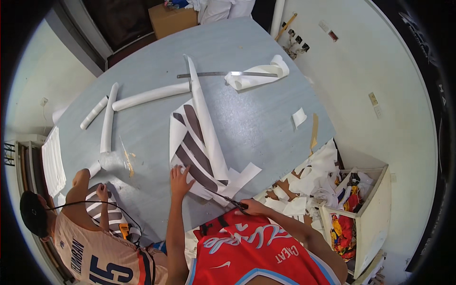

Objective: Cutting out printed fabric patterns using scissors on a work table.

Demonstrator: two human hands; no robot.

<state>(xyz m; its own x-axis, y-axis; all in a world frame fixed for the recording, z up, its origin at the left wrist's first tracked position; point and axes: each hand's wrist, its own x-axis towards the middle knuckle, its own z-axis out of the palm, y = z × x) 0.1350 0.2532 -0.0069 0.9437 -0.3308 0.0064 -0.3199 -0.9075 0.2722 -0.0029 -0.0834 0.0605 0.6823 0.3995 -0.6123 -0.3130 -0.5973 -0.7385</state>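
Observation:
My left hand lies on a white sheet with dark curved stripes, fingers spread, near its lower left edge. My right hand is closed round the handles of a pair of black scissors. The blades point left, at the sheet's near edge, close to the table's front. Whether they are closed on the paper I cannot tell. The sheet's right side is curled into a long white roll. Loose white offcut paper lies beside its lower end.
On the blue-grey table lie more white paper rolls and a long metal ruler. At my left a co-worker handles another striped sheet. Paper scraps and a white bin of cloth stand to the right.

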